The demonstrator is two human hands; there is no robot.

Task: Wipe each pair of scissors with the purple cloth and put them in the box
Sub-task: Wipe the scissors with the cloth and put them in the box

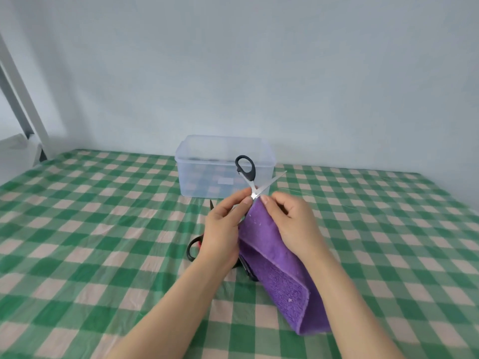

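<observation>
My left hand [224,224] pinches an opened pair of black-handled scissors [249,177] near the pivot, one handle loop up, one blade pointing up right. My right hand [290,221] grips the purple cloth [280,270] at its top edge, right beside the pivot; the cloth hangs down toward the table. A second pair of scissors [193,248] with a black and red handle lies on the table, mostly hidden under my left hand. The clear plastic box [207,172] stands open behind, dark shapes dimly visible inside.
A green and cream checked tablecloth [103,229] covers the table. A pale wall runs close behind the box. A grey metal frame [23,104] leans at the far left edge.
</observation>
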